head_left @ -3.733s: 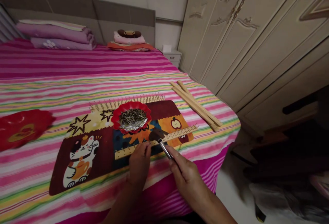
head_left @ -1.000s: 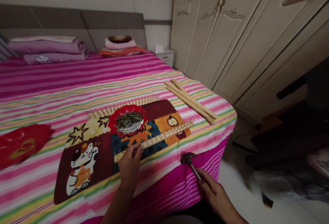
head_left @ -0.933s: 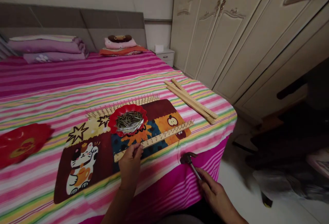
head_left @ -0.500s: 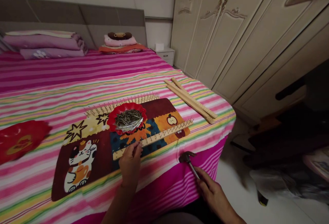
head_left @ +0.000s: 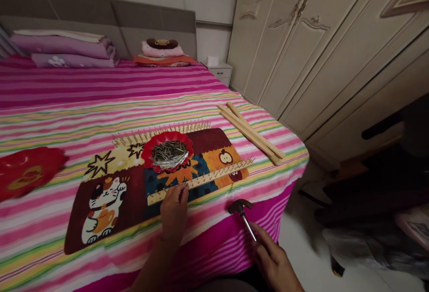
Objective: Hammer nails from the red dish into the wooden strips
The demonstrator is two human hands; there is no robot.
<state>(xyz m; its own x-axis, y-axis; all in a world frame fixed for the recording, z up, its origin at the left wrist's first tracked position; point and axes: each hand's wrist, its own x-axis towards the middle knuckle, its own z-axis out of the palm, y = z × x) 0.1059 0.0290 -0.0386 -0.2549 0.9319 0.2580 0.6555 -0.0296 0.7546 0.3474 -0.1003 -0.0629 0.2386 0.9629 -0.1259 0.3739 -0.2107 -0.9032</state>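
My left hand [head_left: 174, 205] is closed in a pinch over the wooden strip [head_left: 201, 180], at a nail mostly hidden by the fingertips. Several nails stand along the strip to the right of these fingers. In my right hand [head_left: 273, 256] is a claw hammer [head_left: 248, 225], gripped by its handle. Its dark head hangs over the near edge of the bed, to the right of the strip and apart from it. Just beyond the strip, a red scalloped bowl [head_left: 147, 153] holds a heap of loose nails [head_left: 170, 154].
A patterned mat [head_left: 130, 193] lies under the strip and bowl. Another strip full of upright nails [head_left: 164, 130] is behind the bowl. Bare wooden strips [head_left: 251, 133] lie crossed at the right. A red dish [head_left: 30, 171] sits at the left. Wardrobe doors [head_left: 301, 50] stand beyond the bed.
The hammer has gone from beside my left fingers at the strip down and right to the bed's edge, and lately slightly left. My left hand stays pinched at the strip.
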